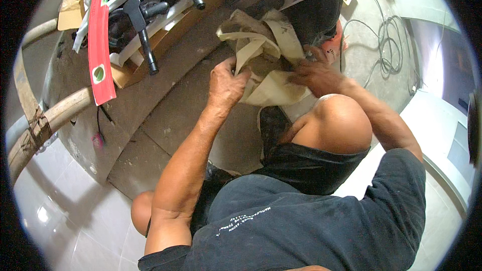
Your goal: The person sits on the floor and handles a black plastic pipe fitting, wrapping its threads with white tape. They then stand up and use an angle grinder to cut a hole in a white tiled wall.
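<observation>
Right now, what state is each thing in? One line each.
Left hand: pinching the sheet
Right hand: at the sheet's right side, blurred, grip unclear
Cream sheet: crumpled, partly folded
Cardboard box: open, filled
Red spirit level: unheld, bubbles unreadable
Dark cable: loosely coiled on the floor

A head-worn fisheye looks down closely over both hands (227,82).

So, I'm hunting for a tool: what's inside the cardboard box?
The cardboard box shows a black T-shaped bar, white strips and other dark items; whatever lies beneath is covered.
</observation>
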The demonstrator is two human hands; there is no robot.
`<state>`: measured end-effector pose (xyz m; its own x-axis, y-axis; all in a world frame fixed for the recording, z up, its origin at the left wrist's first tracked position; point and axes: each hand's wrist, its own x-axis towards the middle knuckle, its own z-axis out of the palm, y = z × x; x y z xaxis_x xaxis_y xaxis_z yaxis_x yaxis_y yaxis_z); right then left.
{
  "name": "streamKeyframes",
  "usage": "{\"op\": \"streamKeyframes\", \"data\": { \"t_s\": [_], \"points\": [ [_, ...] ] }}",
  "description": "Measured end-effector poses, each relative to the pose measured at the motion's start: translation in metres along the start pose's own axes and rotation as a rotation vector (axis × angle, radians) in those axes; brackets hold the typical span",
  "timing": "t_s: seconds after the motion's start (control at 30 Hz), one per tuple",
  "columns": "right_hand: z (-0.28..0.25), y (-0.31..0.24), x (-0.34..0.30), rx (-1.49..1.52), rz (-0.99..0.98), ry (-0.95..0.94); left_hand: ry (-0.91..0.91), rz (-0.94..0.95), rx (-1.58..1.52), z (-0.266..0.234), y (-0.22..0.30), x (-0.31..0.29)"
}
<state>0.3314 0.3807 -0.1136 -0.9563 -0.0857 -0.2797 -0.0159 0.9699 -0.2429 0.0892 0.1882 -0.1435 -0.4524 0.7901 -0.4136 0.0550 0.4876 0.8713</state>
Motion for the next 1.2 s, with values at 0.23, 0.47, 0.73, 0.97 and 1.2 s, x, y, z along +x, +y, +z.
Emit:
{"op": "streamKeyframes", "data": {
  "t_s": [0.23, 0.47, 0.73, 0.97, 1.2],
  "points": [
    [-0.055, 0.003, -0.049, -0.194, 0.132, 0.094, 0.013, 0.046, -0.118, 0.011, 0.020, -0.005],
    [-0.032, -0.013, -0.071, -0.019, 0.559, 0.333, -0.157, -0.052, -0.117, 0.006, 0.021, -0.044],
    [-0.026, -0.023, -0.038, -0.105, 0.633, 0.288, -0.298, -0.128, 0.015, 0.024, -0.002, -0.069],
    [-0.021, -0.013, 0.031, -0.040, 0.267, 0.180, -0.334, -0.047, -0.082, 0.034, 0.006, -0.066],
    [0.051, -0.010, 0.041, -0.274, 0.524, 0.286, -0.167, -0.080, 0.008, 0.001, -0.009, -0.066]
  ]
}}
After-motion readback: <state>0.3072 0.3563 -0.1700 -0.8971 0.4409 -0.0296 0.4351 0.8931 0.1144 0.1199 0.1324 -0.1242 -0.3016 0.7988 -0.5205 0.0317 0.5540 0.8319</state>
